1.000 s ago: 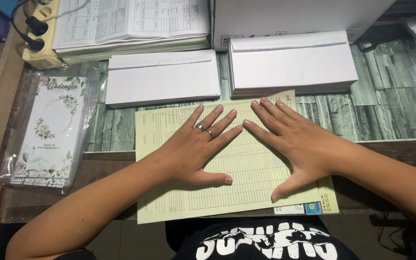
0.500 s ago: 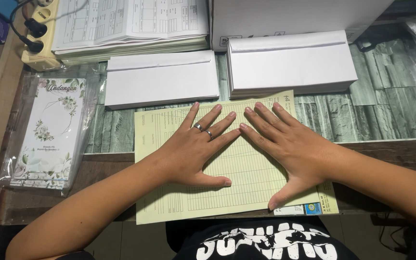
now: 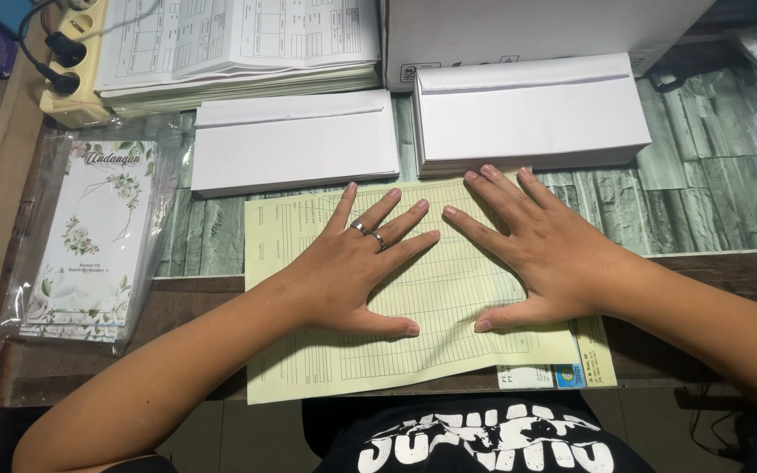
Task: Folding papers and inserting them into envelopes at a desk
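My left hand [image 3: 357,271] and right hand [image 3: 541,250] cover the yellow form's [image 3: 308,350] middle; beyond my right fingertips, the white box [image 3: 536,26] is cut off.

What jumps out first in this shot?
Both hands pressed flat, fingers spread, on a pale yellow ruled form at the near desk edge: left hand, with two rings, beside the right hand. Just beyond lie two stacks of white envelopes, a flat one on the left and a taller one on the right that the right fingertips nearly reach. At far left sits a floral card pack in clear plastic.
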